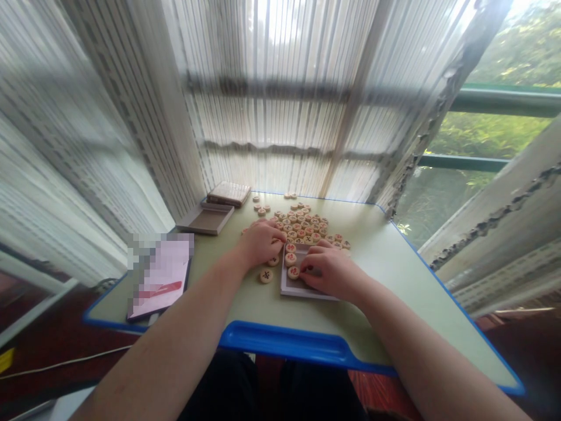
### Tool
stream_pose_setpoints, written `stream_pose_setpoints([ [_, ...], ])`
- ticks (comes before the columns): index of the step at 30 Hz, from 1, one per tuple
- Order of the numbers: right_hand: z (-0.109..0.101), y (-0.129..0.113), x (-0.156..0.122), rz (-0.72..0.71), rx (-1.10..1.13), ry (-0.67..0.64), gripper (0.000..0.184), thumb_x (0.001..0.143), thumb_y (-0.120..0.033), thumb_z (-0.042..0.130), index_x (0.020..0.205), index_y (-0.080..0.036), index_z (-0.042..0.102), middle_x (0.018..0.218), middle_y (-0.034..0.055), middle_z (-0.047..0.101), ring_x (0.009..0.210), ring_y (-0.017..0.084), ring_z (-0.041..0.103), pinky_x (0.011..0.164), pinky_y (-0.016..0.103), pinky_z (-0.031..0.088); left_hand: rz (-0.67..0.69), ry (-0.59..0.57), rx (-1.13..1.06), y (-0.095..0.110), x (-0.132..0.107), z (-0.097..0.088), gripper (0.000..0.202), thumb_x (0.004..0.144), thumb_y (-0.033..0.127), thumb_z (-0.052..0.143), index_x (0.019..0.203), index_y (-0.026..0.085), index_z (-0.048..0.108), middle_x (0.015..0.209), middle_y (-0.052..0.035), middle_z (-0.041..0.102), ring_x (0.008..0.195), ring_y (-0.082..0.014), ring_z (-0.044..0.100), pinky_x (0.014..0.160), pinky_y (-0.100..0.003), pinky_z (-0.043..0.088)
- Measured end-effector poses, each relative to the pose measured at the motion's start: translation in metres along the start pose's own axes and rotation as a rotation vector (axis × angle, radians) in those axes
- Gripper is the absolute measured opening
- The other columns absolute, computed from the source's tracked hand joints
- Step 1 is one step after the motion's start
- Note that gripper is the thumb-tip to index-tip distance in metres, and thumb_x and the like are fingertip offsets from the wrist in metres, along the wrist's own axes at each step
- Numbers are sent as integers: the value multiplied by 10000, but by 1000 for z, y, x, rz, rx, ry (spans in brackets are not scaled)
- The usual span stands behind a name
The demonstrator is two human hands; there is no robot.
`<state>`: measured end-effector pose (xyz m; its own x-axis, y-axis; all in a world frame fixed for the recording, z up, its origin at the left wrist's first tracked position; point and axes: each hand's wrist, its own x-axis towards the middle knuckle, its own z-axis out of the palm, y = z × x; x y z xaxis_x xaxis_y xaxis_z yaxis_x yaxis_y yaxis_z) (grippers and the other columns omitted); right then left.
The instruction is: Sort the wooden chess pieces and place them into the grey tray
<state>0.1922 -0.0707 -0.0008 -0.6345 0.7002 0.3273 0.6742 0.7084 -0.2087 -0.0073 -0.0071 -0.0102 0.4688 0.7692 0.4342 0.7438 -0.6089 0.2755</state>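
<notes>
Round wooden Chinese chess pieces [304,225] with red and black characters lie in a loose pile on the table. A shallow box [309,293] stands in front of the pile, with three red-marked pieces [290,259] in a column along its left side. My right hand [328,268] reaches into this box, fingers bent, its fingertips at the nearest red piece [293,272]. Just left of the box's far corner is my left hand [262,242], fingers curled together over the pile's edge; what they pinch is hidden. Below it lies a black-marked piece [266,275].
A second shallow box part [210,219] lies at the back left, beside a flat closed box [228,193]. A tablet-like device with a pink screen [162,275] rests at the left edge. The table's blue front tray [284,342] faces me. Striped curtains [280,117] hang behind.
</notes>
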Motion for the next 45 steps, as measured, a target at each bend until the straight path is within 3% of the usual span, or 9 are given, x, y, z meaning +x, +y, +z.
stream_pose_setpoints([
  [33,7,2,3,-29,41,5,155,781,-268,566,885,-244,678,734,17,652,733,155,512,759,298,377,30,-16,20,4,0,-4,221,671,187,512,737,235,717,765,-1,652,791,-160,548,766,-279,444],
  [45,6,4,3,28,-30,26,138,783,-318,567,770,-240,680,698,17,634,742,160,503,738,294,384,22,-30,26,2,0,-2,227,679,179,500,748,231,710,771,-3,648,810,-164,553,811,-294,445],
])
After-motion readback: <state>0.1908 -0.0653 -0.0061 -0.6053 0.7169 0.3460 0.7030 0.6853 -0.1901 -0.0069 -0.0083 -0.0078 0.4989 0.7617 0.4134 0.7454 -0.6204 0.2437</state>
